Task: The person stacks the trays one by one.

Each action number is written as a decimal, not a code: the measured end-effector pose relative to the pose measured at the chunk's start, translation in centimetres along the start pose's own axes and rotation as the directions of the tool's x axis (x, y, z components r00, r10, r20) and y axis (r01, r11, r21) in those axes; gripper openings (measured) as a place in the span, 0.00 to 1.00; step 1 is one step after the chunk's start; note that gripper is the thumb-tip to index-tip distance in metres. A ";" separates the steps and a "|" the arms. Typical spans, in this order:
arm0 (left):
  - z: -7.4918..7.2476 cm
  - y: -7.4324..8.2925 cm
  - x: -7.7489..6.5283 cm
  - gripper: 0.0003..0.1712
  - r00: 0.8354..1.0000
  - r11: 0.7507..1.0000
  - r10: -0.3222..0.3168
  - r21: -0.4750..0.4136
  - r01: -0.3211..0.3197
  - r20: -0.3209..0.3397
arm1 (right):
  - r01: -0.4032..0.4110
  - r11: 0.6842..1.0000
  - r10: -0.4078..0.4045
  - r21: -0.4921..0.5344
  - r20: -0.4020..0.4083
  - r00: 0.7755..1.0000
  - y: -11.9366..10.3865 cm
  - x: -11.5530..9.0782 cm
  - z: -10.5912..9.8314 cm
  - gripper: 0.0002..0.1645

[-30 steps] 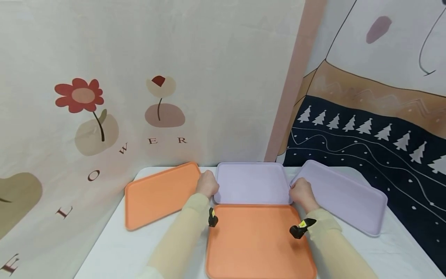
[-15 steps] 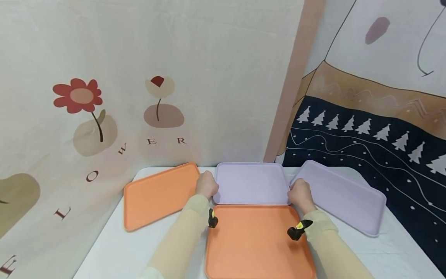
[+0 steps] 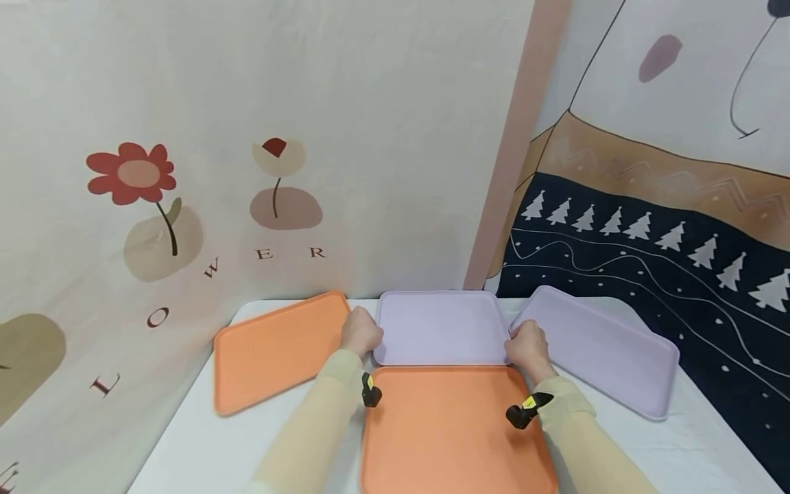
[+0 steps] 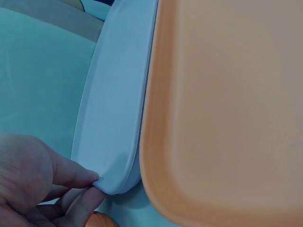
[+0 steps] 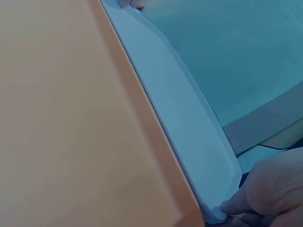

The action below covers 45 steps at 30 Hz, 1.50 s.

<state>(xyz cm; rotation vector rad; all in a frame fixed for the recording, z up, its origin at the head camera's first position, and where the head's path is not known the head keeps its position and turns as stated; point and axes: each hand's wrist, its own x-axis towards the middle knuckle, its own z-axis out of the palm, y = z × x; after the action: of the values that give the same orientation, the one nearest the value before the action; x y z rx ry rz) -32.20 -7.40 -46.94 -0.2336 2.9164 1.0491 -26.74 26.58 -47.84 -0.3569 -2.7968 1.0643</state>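
Note:
A lilac rectangular tray point(image 3: 441, 328) lies at the back middle of the table, behind a larger-looking orange tray point(image 3: 457, 429). My left hand point(image 3: 361, 331) pinches the lilac tray by its left edge; in the left wrist view the thumb point(image 4: 75, 174) lies on the rim with fingers beneath. At the opposite edge my right hand point(image 3: 527, 346) grips the same tray, its thumb point(image 5: 235, 203) on the rim near the corner. The lilac tray's front edge runs close along the orange tray's back edge.
Another orange tray point(image 3: 278, 353) lies angled at the left, close to my left hand. A second lilac tray point(image 3: 601, 353) sits slanted at the right. White cloth covers the table point(image 3: 185, 439); a printed curtain point(image 3: 382, 137) hangs right behind it.
The head view has shifted slightly, so everything sits a little lower and further left. Both hands keep their hold on the lilac tray, which shows no clear movement on the table.

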 end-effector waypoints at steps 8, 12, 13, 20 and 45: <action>-0.8 0.4 -0.2 0.21 1.000 0.996 -0.022 -0.085 0.022 -0.001 | 0.011 1.000 -0.011 0.005 -0.004 1.000 -0.4 -0.1 -0.8 0.02; -1.0 0.4 -0.3 0.21 1.000 0.996 0.013 -0.090 -0.014 -0.015 | 0.013 1.000 -0.013 0.016 -0.002 1.000 -0.7 -0.3 -1.2 0.01; -1.1 0.3 -0.2 0.21 1.000 0.995 0.019 -0.101 -0.021 -0.017 | 0.012 1.000 -0.012 0.017 -0.002 1.000 -0.7 -0.3 -1.2 0.01; 0.2 -2.1 2.2 0.15 0.996 0.992 0.085 -0.089 -0.088 -0.040 | 0.003 1.000 -0.003 0.026 0.003 1.000 -0.9 -0.4 -1.3 0.01; -3.9 0.3 -2.6 0.09 0.998 0.974 0.035 -0.220 -0.045 -0.048 | 0.036 0.988 -0.035 0.149 -0.014 0.999 -1.8 -1.8 -3.4 0.13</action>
<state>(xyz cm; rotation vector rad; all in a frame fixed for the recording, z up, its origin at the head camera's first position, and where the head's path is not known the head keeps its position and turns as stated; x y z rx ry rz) -29.57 -9.29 -43.57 -0.2063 2.8504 1.3941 -24.65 26.97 -44.14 -0.2940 -2.6818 1.2505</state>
